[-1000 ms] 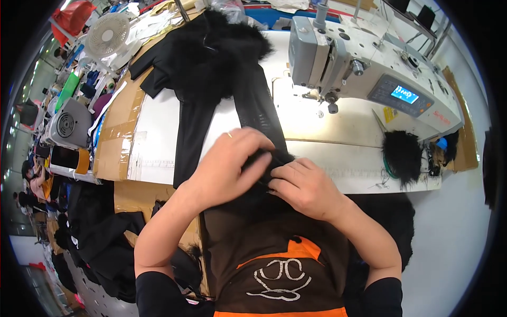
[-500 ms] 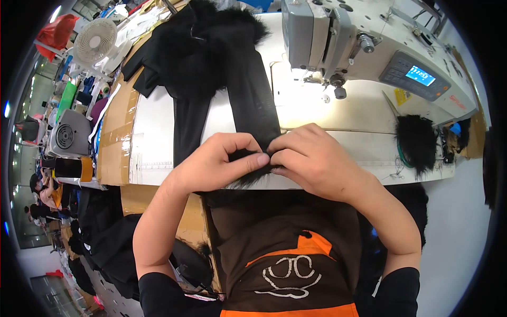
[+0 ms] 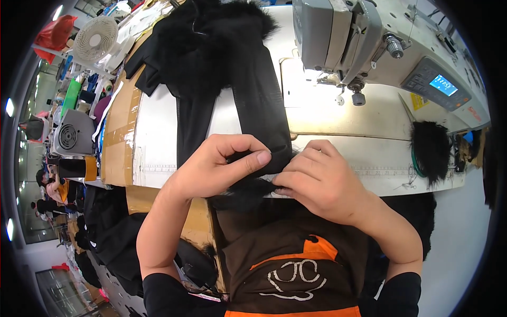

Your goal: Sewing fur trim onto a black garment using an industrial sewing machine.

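A black garment (image 3: 259, 105) with fluffy fur at its top lies across the white worktable (image 3: 154, 137), two long panels running toward me. My left hand (image 3: 227, 164) is closed on the end of the right-hand panel, thumb and index finger pinched. Just to its right, my right hand (image 3: 311, 179) has bent fingers pinched on a strip of black fur (image 3: 248, 190) below the panel's end at the table's front edge. The sewing machine (image 3: 338, 37), with a lit display, stands at the upper right, clear of both hands.
Cardboard (image 3: 116, 142) covers the table's left side. A white fan (image 3: 96, 39), a grey box heater (image 3: 71, 134) and black garments (image 3: 113, 238) are at left. A fur piece (image 3: 430, 150) and scissors lie under the machine's right end. Another person (image 3: 53, 185) is visible far left.
My right hand has shifted slightly down and right from half a second ago, and the fur strip now shows lower at the table edge. My left hand keeps its pinch. The view has shifted slightly.
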`<state>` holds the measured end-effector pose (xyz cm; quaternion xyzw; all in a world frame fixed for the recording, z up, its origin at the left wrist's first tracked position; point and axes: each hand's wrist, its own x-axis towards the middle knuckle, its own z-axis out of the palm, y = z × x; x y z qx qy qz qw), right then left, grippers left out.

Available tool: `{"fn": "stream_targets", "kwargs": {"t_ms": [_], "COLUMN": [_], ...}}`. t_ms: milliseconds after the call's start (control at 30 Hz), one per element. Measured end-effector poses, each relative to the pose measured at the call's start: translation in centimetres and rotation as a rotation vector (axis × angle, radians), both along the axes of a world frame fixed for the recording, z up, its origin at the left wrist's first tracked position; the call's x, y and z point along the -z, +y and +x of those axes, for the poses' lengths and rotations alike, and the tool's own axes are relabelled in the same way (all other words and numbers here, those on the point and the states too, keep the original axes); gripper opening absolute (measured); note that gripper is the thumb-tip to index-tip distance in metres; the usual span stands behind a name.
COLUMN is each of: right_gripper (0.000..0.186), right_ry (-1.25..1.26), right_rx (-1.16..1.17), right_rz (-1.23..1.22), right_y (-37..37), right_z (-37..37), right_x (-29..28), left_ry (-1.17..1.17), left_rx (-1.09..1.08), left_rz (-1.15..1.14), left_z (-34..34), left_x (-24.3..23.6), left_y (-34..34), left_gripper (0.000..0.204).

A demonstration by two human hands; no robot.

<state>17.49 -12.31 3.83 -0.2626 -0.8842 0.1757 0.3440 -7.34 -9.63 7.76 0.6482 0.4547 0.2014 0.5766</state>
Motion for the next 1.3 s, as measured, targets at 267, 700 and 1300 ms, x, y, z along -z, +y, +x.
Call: {"fn": "stream_targets", "kwargs": {"t_ms": [267, 700, 1300], "right_gripper": [0.028, 0.027, 0.047], "right_ry": [0.128, 0.069, 0.029], "right_rx": [0.055, 0.007, -0.27], "right_rz": [-0.191, -0.369, -0.56], "right_y": [0.4, 1.6, 3.8], "right_z": [0.0, 0.4, 1.4], "right_x": [-1.0, -1.9, -2.3], "left_ry": [0.021, 0.146, 0.284], "left_rx": [0.07, 0.268, 0.36], "left_rz": [0.09, 0.457, 0.577], "left_z": [-0.1, 0.2, 0.3], "left_x": [-0.3, -1.2, -2.5], "left_y": [-0.3, -0.1, -1.2], "left_gripper": [0.017, 0.018, 0.015]}}
